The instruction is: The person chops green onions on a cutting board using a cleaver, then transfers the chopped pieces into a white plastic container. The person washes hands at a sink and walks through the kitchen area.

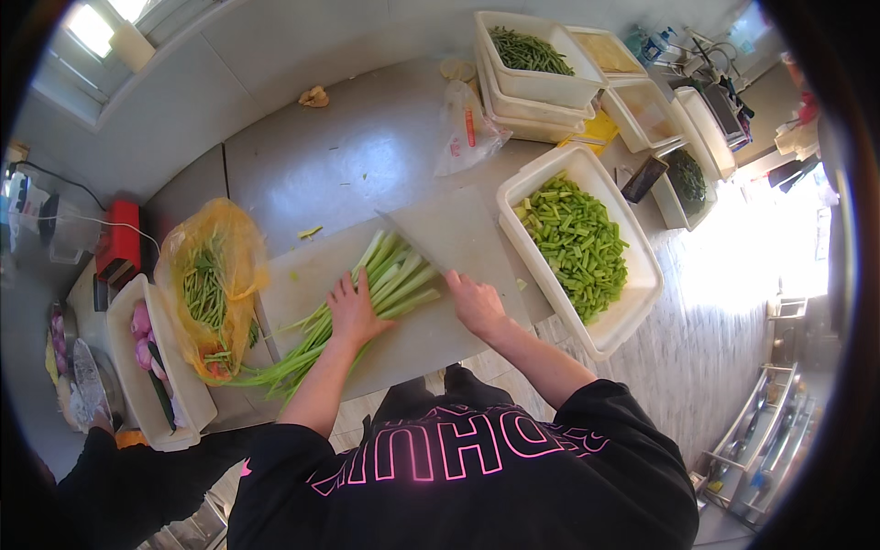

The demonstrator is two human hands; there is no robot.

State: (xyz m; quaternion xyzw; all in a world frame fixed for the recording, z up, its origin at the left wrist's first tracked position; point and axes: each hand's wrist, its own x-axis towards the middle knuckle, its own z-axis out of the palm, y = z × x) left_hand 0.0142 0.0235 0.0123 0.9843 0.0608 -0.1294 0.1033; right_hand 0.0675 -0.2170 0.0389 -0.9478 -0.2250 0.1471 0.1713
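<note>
My left hand presses down with spread fingers on a bunch of long green stalks, which look like celery, lying across a pale cutting board. A knife is in my right hand, its blade slanting up and left along the thick ends of the stalks. The thin ends fan out towards the lower left, past the board's edge. To the right of the board, a white plastic tub holds many short cut green pieces.
An orange plastic bag of greens and a white bin with purple onions flank the board on the left. A co-worker's dark sleeve is at lower left. Stacked white tubs, a clear bag and a phone lie beyond, right.
</note>
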